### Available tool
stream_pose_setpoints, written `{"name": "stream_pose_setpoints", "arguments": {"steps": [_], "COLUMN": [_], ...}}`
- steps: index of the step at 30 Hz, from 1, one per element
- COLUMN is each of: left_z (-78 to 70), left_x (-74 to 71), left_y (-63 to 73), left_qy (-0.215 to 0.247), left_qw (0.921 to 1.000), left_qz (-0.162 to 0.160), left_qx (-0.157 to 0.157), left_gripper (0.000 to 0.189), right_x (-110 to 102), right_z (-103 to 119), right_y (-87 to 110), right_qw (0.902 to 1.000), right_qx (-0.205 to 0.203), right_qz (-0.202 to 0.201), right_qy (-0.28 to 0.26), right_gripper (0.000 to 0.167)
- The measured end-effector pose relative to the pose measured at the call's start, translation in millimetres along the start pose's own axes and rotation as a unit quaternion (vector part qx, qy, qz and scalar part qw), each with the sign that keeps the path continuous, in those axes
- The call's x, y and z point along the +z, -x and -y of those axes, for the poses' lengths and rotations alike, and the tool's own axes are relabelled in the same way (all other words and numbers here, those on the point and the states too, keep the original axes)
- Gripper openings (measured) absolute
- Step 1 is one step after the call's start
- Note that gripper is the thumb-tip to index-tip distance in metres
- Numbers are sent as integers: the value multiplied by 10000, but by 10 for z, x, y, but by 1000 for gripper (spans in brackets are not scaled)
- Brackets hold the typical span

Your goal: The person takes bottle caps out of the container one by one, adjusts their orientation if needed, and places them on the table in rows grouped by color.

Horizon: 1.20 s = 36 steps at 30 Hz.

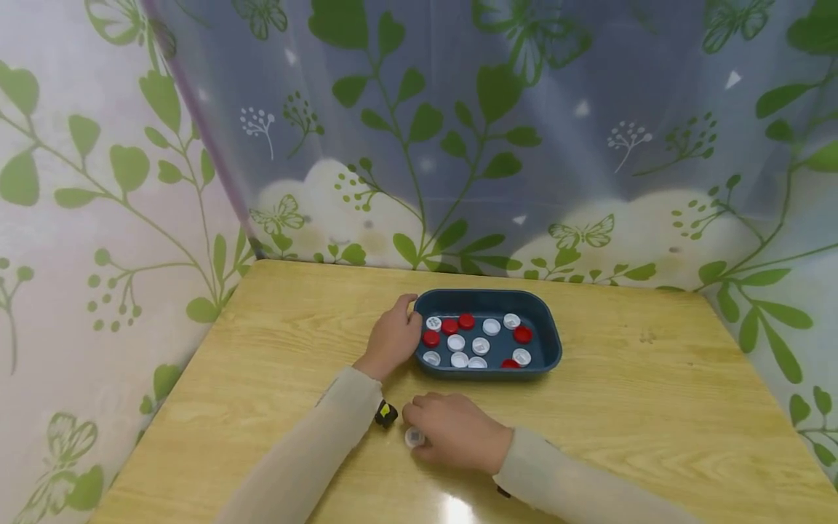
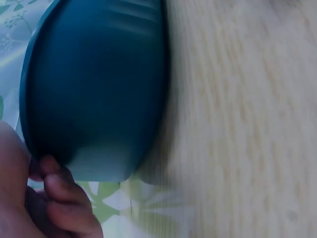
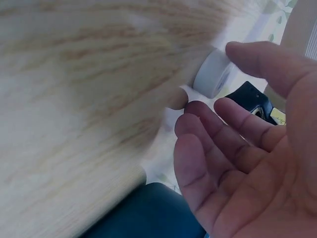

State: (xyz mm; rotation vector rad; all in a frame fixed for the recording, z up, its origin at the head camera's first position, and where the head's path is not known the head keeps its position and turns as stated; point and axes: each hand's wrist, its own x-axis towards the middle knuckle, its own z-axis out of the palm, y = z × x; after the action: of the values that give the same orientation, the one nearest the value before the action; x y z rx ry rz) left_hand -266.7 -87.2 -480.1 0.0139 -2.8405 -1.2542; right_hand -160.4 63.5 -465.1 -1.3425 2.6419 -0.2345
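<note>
A dark blue oblong tray (image 1: 487, 373) stands on the table, with several red and white round caps in it. My left hand (image 1: 393, 338) grips the left end of the tray at its rim; the left wrist view shows curled fingers (image 2: 69, 198) against that edge. Nearer the front, a single white cap (image 1: 414, 437) lies flat on the wood. Around this cap is my right hand (image 1: 458, 434), its thumb on one side and its loosely bent fingers on the other. In the right wrist view the thumb tip is close by the cap (image 3: 213, 74), and a gap shows below it.
Beneath everything is a light wood-grain table (image 1: 655, 378). A patterned curtain (image 1: 419, 145) with green leaves hangs behind it and along the sides. A small black device with a yellow mark (image 1: 386, 414) sits at the left wrist, close to the right hand.
</note>
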Motion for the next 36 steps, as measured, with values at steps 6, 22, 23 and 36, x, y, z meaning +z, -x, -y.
{"name": "stream_pose_setpoints", "arguments": {"steps": [6,22,23,36], "left_z": [38,32,31,-6], "left_x": [-31,-18,-18,-18], "left_y": [13,11,10,7], "left_qy": [8,-407,-433,-467], "left_qw": [9994,9980,9981,9979], "left_qz": [60,78,69,47], "left_qx": [343,477,440,438], "left_gripper": [47,46,46,46], "right_x": [-14,-717,-735,-584], "right_z": [-43,-1095,-1183,-1480], "right_y": [5,42,40,-259], "right_qw": [9998,9896,9915,9744], "right_qx": [-98,705,725,-19], "right_qz": [-155,-860,-526,1147], "right_qy": [-89,916,944,1932], "right_gripper": [14,31,34,31]}}
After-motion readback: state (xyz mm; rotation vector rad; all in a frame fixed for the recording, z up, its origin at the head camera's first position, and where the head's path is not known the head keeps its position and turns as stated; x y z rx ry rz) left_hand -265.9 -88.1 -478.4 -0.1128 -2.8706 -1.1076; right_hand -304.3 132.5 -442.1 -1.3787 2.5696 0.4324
